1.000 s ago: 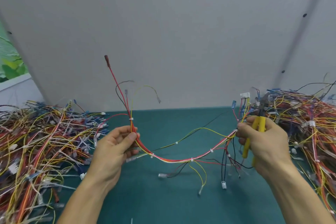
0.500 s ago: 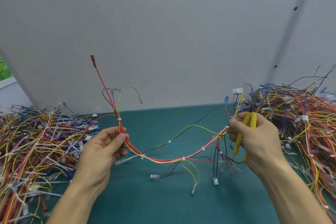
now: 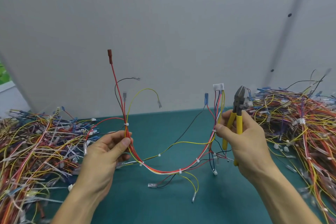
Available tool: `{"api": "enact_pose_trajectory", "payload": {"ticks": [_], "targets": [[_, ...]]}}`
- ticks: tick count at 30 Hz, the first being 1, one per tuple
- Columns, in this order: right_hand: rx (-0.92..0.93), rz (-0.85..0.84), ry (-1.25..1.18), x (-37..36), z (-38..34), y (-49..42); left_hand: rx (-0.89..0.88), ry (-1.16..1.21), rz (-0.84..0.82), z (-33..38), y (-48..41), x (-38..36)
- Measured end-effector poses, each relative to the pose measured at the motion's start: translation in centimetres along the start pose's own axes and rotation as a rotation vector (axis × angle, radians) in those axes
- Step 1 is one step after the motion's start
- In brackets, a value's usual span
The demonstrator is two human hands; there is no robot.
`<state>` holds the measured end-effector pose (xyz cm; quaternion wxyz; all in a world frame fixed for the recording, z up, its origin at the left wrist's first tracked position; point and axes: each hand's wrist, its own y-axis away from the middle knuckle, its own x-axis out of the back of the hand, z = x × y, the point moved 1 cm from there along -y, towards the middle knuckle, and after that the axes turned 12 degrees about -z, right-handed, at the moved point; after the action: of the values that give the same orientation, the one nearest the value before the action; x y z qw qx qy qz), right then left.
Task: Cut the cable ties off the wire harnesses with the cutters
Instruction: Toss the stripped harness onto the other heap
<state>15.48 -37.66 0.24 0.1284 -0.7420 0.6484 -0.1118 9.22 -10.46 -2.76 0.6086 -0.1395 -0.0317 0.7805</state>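
Note:
A wire harness (image 3: pixel 163 170) of red, yellow, white and black wires hangs in a U between my hands above the green table. Several white cable ties sit along it, one (image 3: pixel 126 124) just above my left hand and one (image 3: pixel 197 160) low on the right side. My left hand (image 3: pixel 107 152) pinches the left end of the bundle between thumb and fingers. My right hand (image 3: pixel 243 140) pinches the right end with thumb and forefinger and also grips the yellow-handled cutters (image 3: pixel 236 114), jaws pointing up and closed. A white connector (image 3: pixel 218 86) tops the right end.
A big heap of loose harnesses (image 3: pixel 36 149) covers the table (image 3: pixel 163 205) at the left, with cut ties among them. Another heap (image 3: pixel 300 123) fills the right side. A grey wall panel (image 3: pixel 163 23) rises right behind the table.
Both hands have kept their grip while the harness ends have been raised and turned more upright. The U hangs deeper and the cutters stand more vertical.

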Motion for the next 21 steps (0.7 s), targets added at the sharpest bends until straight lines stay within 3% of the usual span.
{"api": "enact_pose_trajectory", "payload": {"ticks": [8, 16, 21], "targets": [[0.050, 0.066, -0.022, 0.0, 0.3, -0.2, -0.017, -0.002, 0.026, 0.2, 0.0, 0.0], [0.034, 0.316, -0.535, 1.5, 0.1, -0.9, -0.003, 0.134, 0.067, 0.3, -0.1, 0.2], [0.036, 0.327, -0.593, 1.8, -0.2, -0.9, 0.074, 0.155, 0.041, 0.0, 0.1, 0.0]]}}
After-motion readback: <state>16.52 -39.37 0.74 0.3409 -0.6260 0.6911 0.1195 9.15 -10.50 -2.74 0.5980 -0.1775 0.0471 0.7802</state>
